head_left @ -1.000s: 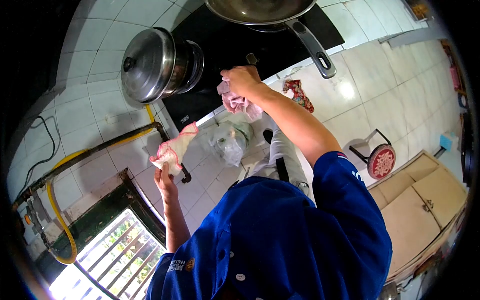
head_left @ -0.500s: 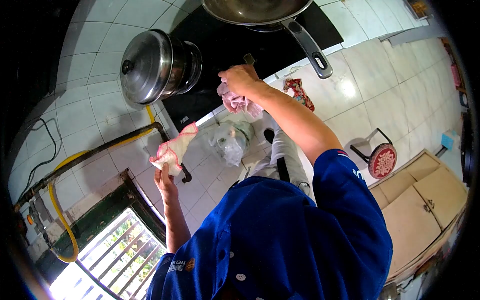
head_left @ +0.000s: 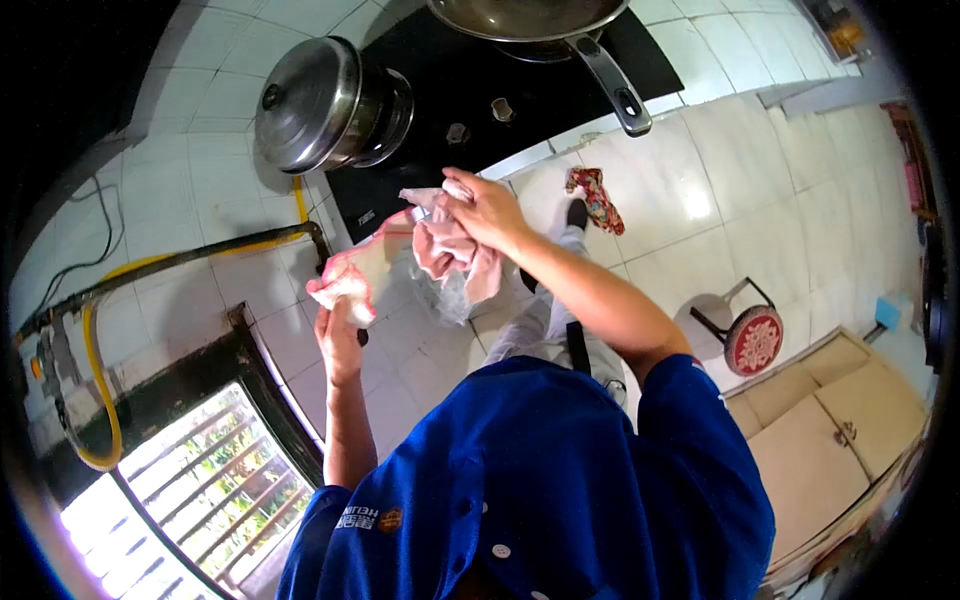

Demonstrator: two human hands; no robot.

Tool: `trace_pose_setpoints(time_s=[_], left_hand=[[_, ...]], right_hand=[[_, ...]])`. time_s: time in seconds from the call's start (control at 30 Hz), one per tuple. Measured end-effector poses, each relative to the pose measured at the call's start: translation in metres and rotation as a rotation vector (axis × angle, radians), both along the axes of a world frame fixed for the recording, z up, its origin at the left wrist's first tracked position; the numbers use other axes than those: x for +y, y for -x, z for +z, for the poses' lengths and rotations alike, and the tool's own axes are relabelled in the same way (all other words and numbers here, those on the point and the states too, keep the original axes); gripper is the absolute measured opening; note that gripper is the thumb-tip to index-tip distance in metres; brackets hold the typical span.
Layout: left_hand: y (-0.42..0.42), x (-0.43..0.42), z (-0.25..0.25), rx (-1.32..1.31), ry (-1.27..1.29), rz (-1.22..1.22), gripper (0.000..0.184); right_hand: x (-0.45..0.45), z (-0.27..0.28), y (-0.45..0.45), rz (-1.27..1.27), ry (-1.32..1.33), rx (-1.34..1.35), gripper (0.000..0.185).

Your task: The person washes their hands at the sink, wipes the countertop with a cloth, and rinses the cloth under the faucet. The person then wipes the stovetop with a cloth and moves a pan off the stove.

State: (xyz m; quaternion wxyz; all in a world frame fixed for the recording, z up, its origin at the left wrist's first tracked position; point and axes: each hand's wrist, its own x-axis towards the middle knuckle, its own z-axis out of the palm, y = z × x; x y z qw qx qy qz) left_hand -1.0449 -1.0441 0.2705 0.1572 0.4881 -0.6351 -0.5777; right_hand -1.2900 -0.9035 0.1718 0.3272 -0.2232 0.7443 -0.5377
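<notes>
My left hand (head_left: 340, 338) grips a white cloth with a pink edge (head_left: 378, 256), its far end stretching toward the other hand. Bunched in my right hand (head_left: 490, 212) is a pink cloth (head_left: 455, 248), which hangs down below the fingers. The two cloths come close together; whether they touch I cannot tell. Both hands are in front of the black glass stove (head_left: 440, 100). On its left part stands a lidded steel pot (head_left: 318, 108), and at its far side sits a frying pan (head_left: 530, 18) with its long handle pointing right.
A clear plastic bag (head_left: 440, 298) is partly hidden below the cloths. A red patterned cloth (head_left: 596, 200) lies near my foot. To the right are a round red stool (head_left: 752, 340) and a beige cabinet (head_left: 800, 455). A pipe (head_left: 180, 258) runs along the left wall above a barred window (head_left: 215, 480).
My right hand has drawn back from the stove toward me with the pink cloth, uncovering the stove's knobs. The white cloth now reaches out toward the right hand.
</notes>
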Motion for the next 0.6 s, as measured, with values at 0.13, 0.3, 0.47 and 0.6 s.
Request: trace_pose_setpoints(time_s=[0.13, 0.3, 0.47, 0.6], left_hand=[[0.025, 0.045, -0.002, 0.231, -0.211, -0.068, 0.027], [0.041, 0.087, -0.005, 0.269, -0.282, -0.119, 0.032], [0.066, 0.132, 0.013, 0.233, -0.223, -0.196, 0.035], [0.072, 0.152, 0.024, 0.208, -0.028, -0.302, 0.032]], right_hand=[[-0.011, -0.006, -0.05, 0.009, 0.345, -0.594, 0.07], [0.036, 0.065, -0.044, 0.344, 0.586, -0.689, 0.092], [0.073, 0.065, -0.014, 0.622, 0.438, -0.323, 0.104], [0.085, 0.065, -0.006, 0.608, 0.49, -0.072, 0.101]])
